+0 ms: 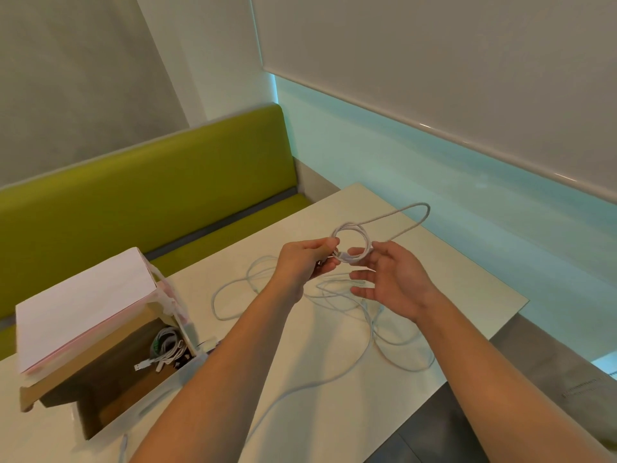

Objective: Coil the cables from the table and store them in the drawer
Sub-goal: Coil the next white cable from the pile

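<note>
Coiling a white cable in the air above the surface; drawer stands open at left.

Our left hand (300, 262) pinches the small coil (350, 240) at its lower edge, fingers curled round the gathered turns. Our right hand (390, 279) has its fingers nearly straight, and only the thumb and forefinger tip touch the coil's right side. One free loop (414, 215) arcs away beyond it. More loose cables (334, 295) sprawl on the surface (467, 295) beneath our wrists. The drawer (110, 372) already holds coiled cables (167, 349). We judge the step goes best if the left pinch holds firm, each new turn is laid the same size as the last, and the slack is fed without twisting. The tangle below may snag.
</note>
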### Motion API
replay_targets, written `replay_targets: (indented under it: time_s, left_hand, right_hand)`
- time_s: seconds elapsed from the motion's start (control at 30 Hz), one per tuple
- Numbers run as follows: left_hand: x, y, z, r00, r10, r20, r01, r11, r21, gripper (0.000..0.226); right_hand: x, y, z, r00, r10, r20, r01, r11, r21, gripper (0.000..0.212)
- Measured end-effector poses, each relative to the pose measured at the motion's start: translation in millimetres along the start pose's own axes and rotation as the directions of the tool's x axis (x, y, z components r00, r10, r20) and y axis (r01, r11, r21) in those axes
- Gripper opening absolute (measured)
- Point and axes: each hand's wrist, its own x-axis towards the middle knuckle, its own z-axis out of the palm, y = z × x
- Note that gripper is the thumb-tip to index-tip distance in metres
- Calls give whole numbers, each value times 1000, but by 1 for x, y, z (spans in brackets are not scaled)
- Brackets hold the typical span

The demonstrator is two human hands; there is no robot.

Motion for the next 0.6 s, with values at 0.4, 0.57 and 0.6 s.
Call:
replay_targets:
  time_s: [0.4,0.57,0.6]
  left_hand:
    - [6,-12,4,994,47,-99,-60,989,-133,29]
    - [15,-1,-3,977,70,-200,-116,967,-227,26]
    - [16,1,-4,974,85,-211,-134,964,-228,25]
  right_hand:
    - [3,2,6,997,62,-51,-69,987,-144,41]
    - [-1,24,-2,988,125,-87,-152,852,-500,20]
    - [0,28,-6,986,123,-115,-166,828,-535,19]
